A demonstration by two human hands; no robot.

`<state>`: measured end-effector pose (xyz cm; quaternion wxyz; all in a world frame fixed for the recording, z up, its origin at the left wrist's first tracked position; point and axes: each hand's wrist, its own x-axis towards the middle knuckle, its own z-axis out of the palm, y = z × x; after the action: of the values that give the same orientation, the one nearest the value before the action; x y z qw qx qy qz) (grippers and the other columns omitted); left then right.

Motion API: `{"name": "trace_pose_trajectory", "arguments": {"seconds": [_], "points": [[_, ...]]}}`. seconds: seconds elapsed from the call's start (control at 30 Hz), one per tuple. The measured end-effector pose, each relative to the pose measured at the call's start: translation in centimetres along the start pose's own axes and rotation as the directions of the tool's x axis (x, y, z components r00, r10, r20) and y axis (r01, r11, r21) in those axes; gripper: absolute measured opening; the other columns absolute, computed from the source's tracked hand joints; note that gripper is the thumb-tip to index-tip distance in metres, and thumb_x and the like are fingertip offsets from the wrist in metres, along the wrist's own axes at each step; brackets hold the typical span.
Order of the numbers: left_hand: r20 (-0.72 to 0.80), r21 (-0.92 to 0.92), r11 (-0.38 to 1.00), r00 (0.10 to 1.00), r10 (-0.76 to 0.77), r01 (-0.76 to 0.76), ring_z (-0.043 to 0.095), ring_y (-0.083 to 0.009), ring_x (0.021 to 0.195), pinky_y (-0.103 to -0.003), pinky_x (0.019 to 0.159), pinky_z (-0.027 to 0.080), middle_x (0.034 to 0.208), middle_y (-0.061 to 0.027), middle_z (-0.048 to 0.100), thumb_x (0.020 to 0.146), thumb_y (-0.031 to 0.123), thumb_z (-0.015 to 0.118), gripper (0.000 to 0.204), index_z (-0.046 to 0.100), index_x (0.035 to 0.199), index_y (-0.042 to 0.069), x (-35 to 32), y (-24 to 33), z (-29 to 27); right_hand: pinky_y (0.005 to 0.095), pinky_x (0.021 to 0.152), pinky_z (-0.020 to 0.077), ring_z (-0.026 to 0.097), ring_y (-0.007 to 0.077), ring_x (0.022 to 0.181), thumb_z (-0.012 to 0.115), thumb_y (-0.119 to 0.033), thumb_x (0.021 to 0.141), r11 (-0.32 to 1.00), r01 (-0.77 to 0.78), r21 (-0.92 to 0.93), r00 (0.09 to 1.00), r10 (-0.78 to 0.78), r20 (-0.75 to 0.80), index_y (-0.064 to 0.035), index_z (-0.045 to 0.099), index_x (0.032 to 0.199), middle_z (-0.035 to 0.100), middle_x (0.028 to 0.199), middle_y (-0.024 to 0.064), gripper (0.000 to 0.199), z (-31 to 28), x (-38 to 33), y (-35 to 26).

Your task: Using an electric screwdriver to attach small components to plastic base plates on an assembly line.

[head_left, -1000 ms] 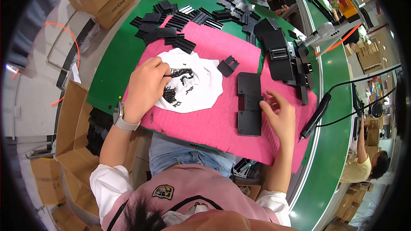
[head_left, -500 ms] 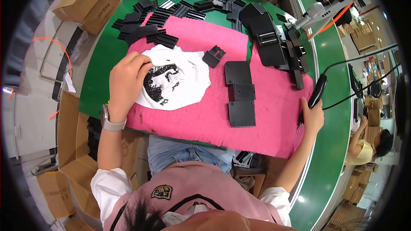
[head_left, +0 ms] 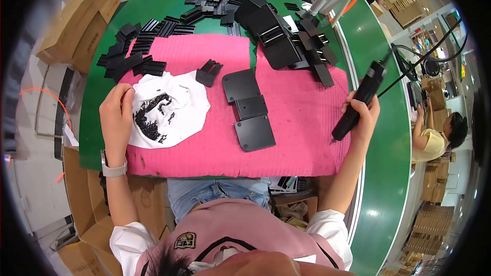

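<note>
A black electric screwdriver [head_left: 359, 101] is gripped in the right hand [head_left: 364, 115] at the pink mat's [head_left: 302, 122] edge. The left hand [head_left: 116, 117], fingers curled, is rested on a white cloth [head_left: 176, 110] of small black screws [head_left: 151, 117]. Three black plates [head_left: 249, 108] lie between.

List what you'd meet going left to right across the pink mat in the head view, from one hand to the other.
left hand → white cloth with small black screws → stack of black plates → black electric screwdriver in the right hand
</note>
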<state>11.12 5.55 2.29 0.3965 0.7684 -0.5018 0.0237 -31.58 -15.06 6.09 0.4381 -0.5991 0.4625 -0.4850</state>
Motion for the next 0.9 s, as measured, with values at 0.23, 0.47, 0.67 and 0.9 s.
{"name": "trace_pose_trajectory", "arguments": {"seconds": [0.23, 0.47, 0.67, 0.9], "points": [[0.497, -0.718, 0.525, 0.865, -0.072, 0.456, 0.059, -0.0092, 0.060, -0.021, 0.055, 0.048, 0.074, -0.0077, 0.064, 0.084, 0.005, 0.063, 0.012, 0.063, 0.091, -0.004, 1.6, 5.9, 3.4, 0.0320, 0.057, 0.0446, 0.052, 0.0193, 0.055, 0.060, -0.011, 0.070, 0.845, 0.148, 0.514, 0.893, -0.338, 0.298, 0.0020, 0.045, 0.119, 0.054, 0.071, 0.0113, 0.053, 6.4, -0.2, -7.8], [0.705, -0.706, 0.049, 0.694, 0.146, 0.706, 0.059, -0.0095, 0.073, -0.022, 0.066, 0.049, 0.090, -0.0076, 0.063, 0.088, 0.008, 0.059, 0.018, 0.058, 0.104, 0.000, 2.1, 10.2, 7.6, 0.0309, 0.062, 0.0403, 0.041, 0.0118, 0.050, 0.051, -0.040, 0.088, 0.563, 0.045, 0.825, 0.684, -0.619, 0.386, -0.0041, 0.042, 0.124, 0.044, 0.068, -0.0001, 0.052, 12.7, 0.6, -12.0], [0.731, -0.634, -0.107, 0.638, 0.242, 0.766, 0.055, -0.0068, 0.072, -0.020, 0.064, 0.046, 0.091, -0.0071, 0.062, 0.090, 0.009, 0.056, 0.017, 0.057, 0.105, 0.002, 1.1, 11.1, 8.3, 0.0308, 0.047, 0.0388, 0.044, 0.0166, 0.045, 0.052, -0.028, 0.087, 0.417, -0.013, 0.909, 0.679, -0.663, 0.314, -0.0054, 0.042, 0.119, 0.049, 0.062, 0.0072, 0.040, 13.3, 0.9, -9.6], [0.705, -0.698, 0.001, 0.687, 0.175, 0.716, 0.059, -0.0087, 0.066, -0.022, 0.061, 0.048, 0.086, -0.0091, 0.065, 0.088, 0.008, 0.059, 0.015, 0.060, 0.101, 0.001, 0.9, 11.1, 7.8, 0.0313, 0.053, 0.0397, 0.045, 0.0149, 0.046, 0.051, -0.036, 0.088, 0.463, -0.072, 0.884, 0.665, -0.638, 0.388, -0.0083, 0.044, 0.115, 0.048, 0.063, 0.0044, 0.039, 14.4, 1.0, -8.2]]}}
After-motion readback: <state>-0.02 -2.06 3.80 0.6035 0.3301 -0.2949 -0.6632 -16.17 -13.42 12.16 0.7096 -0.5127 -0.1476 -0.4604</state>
